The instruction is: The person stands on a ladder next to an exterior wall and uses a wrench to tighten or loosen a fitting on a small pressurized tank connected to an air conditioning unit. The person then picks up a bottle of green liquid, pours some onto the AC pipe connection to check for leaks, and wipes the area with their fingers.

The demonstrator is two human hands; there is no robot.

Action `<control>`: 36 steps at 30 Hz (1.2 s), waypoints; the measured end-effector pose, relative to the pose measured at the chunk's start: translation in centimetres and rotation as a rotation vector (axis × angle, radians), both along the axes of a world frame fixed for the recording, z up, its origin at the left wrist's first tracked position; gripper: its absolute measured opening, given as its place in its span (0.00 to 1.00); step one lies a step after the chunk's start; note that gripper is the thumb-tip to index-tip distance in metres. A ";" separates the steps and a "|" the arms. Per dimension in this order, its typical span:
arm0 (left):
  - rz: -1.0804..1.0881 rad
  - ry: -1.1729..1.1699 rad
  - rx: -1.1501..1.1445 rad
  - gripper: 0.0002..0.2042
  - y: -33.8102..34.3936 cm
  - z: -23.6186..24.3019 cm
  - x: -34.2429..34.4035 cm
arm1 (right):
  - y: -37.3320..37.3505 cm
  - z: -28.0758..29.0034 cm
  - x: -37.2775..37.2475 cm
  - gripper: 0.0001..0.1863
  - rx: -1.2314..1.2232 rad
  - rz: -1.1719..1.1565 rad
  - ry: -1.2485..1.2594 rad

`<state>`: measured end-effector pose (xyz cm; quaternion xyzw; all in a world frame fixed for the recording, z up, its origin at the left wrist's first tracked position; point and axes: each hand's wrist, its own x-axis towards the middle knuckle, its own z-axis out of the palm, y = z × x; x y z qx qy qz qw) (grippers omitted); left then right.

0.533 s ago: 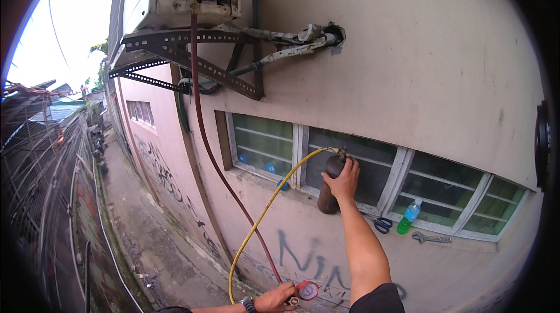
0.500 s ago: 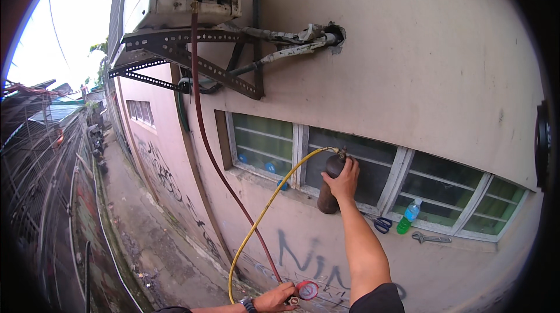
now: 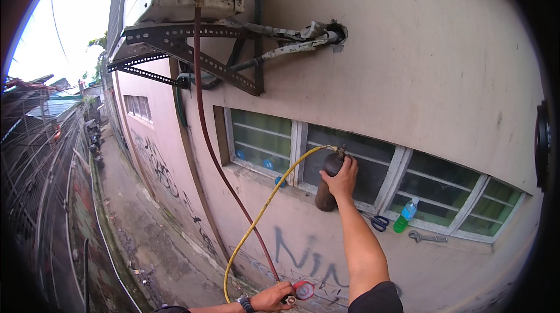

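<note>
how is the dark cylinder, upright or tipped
Upright: the dark cylinder has its valve at the top, right hand gripping it.

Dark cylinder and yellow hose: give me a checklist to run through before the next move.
1. Right hand grip on the dark cylinder: ok, around its upper part.
2. Yellow hose joined at the cylinder's top: ok.
3. Left hand holding the fitting at the red-rimmed gauge: ok.
4. Gauge reading: cannot tell, too small.
5. Cylinder base resting on the window sill: cannot tell.
6. Wrench and bottle apart from the cylinder: ok, both to its right.
</note>
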<state>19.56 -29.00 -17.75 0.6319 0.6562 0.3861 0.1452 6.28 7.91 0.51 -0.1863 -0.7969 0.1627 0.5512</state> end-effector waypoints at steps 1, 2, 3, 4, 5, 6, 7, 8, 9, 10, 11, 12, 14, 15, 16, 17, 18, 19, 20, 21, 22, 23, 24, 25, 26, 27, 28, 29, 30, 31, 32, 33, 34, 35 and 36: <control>-0.005 -0.016 0.021 0.17 0.0 0.0 0.0 | 0.0 -0.1 0.0 0.50 0.000 -0.003 -0.002; -0.010 -0.032 0.041 0.17 0.0 0.1 0.0 | 0.1 -0.2 0.0 0.50 0.004 0.001 0.002; -0.014 -0.034 0.039 0.17 0.0 0.1 0.1 | 0.1 -0.2 0.0 0.51 0.007 0.003 0.007; -0.006 -0.025 0.048 0.17 0.0 0.1 0.1 | 0.1 -0.2 0.0 0.51 0.006 0.000 0.006; 0.001 -0.018 0.058 0.17 0.1 0.1 0.2 | 0.1 -0.3 0.0 0.51 0.000 0.000 0.000; -0.004 -0.021 0.057 0.17 0.1 0.1 0.2 | 0.2 -0.3 0.0 0.51 -0.006 0.000 -0.006; -0.002 -0.018 0.060 0.17 0.1 0.1 0.1 | 0.2 -0.2 -0.1 0.51 -0.007 -0.006 -0.009; 0.001 -0.018 0.063 0.17 0.0 -0.1 0.1 | 0.1 -0.3 -0.1 0.51 -0.005 -0.004 -0.010; -0.004 -0.025 0.063 0.17 0.0 -0.5 -0.1 | 0.0 -0.3 -0.1 0.51 -0.003 -0.003 -0.011; 0.006 -0.017 0.061 0.17 0.0 -1.1 -0.3 | 0.0 -0.2 -0.1 0.51 -0.002 -0.008 -0.017; 0.017 -0.010 0.058 0.17 -0.1 -1.5 -0.4 | -0.2 -0.2 0.0 0.51 0.006 -0.008 -0.008; 0.015 -0.019 0.059 0.17 -0.1 -1.9 -0.5 | -0.4 -0.1 0.1 0.51 0.015 -0.008 0.001; 0.004 -0.042 0.061 0.17 -0.2 -2.1 -0.5 | -0.5 -0.1 0.1 0.51 0.009 -0.009 -0.004; 0.002 -0.049 0.065 0.17 -0.1 -2.0 -0.5 | -0.3 -0.3 0.2 0.51 0.000 -0.007 -0.001; -0.003 -0.057 0.055 0.17 -0.1 -1.9 -0.4 | -0.2 -0.4 0.2 0.51 -0.009 -0.011 -0.009; 0.003 -0.048 0.054 0.17 -0.1 -1.6 -0.4 | -0.3 -0.4 0.2 0.51 0.001 -0.014 -0.006; 0.008 -0.040 0.052 0.17 -0.2 -1.3 -0.4 | -0.2 -0.4 0.2 0.51 0.009 -0.016 -0.004; 0.013 -0.033 0.062 0.17 -0.2 -1.0 -0.3 | -0.2 -0.4 0.1 0.51 0.003 -0.011 -0.007; 0.009 -0.041 0.063 0.17 -0.3 -0.9 -0.3 | -0.2 -0.3 0.0 0.51 0.005 -0.015 -0.015; 0.020 -0.039 0.053 0.18 -0.3 -1.0 -0.3 | -0.3 -0.2 0.0 0.51 0.012 -0.008 -0.006; 0.031 -0.038 0.042 0.18 -0.4 -1.1 -0.3 | -0.3 -0.3 0.0 0.51 0.018 -0.002 0.003; 0.028 -0.029 0.060 0.18 -0.4 -1.0 -0.4 | -0.3 -0.2 0.0 0.51 0.018 -0.005 0.000; 0.024 -0.033 0.059 0.18 -0.4 -0.9 -0.4 | -0.2 -0.3 0.0 0.51 0.026 -0.004 0.005; 0.036 -0.011 0.057 0.18 -0.4 -0.8 -0.4 | -0.2 -0.3 0.0 0.51 0.034 -0.003 0.011; 0.046 0.012 0.053 0.17 -0.5 -0.7 -0.4 | -0.2 -0.3 0.0 0.51 0.031 -0.009 0.008; 0.041 0.009 0.051 0.17 -0.5 -0.9 -0.4 | -0.2 -0.3 -0.1 0.51 0.025 -0.009 0.005; 0.039 -0.004 0.070 0.17 -0.4 -1.1 -0.5 | -0.2 -0.4 -0.1 0.51 0.019 -0.009 0.002; 0.038 -0.015 0.091 0.17 -0.4 -1.2 -0.6 | -0.2 -0.4 -0.2 0.51 0.019 -0.015 0.000; 0.032 -0.018 0.091 0.17 -0.4 -1.3 -0.6 | -0.2 -0.3 -0.2 0.51 0.018 -0.014 -0.005; 0.036 -0.012 0.085 0.17 -0.4 -1.4 -0.7 | -0.1 -0.4 -0.1 0.52 0.018 -0.013 -0.010; 0.044 -0.003 0.080 0.17 -0.4 -1.3 -0.8 | -0.2 -0.4 -0.2 0.52 0.019 -0.015 -0.010; 0.041 -0.003 0.081 0.17 -0.4 -1.3 -0.8 | -0.2 -0.3 -0.2 0.52 0.015 -0.017 -0.010; 0.043 0.000 0.080 0.17 -0.5 -1.1 -0.8 | -0.2 -0.3 -0.2 0.52 0.011 -0.019 -0.010; 0.046 0.004 0.080 0.17 -0.5 -1.0 -0.9 | -0.3 -0.2 -0.2 0.52 0.012 -0.021 -0.010; 0.045 0.004 0.081 0.17 -0.5 -1.0 -0.9 | -0.3 -0.2 -0.1 0.52 0.015 -0.016 -0.007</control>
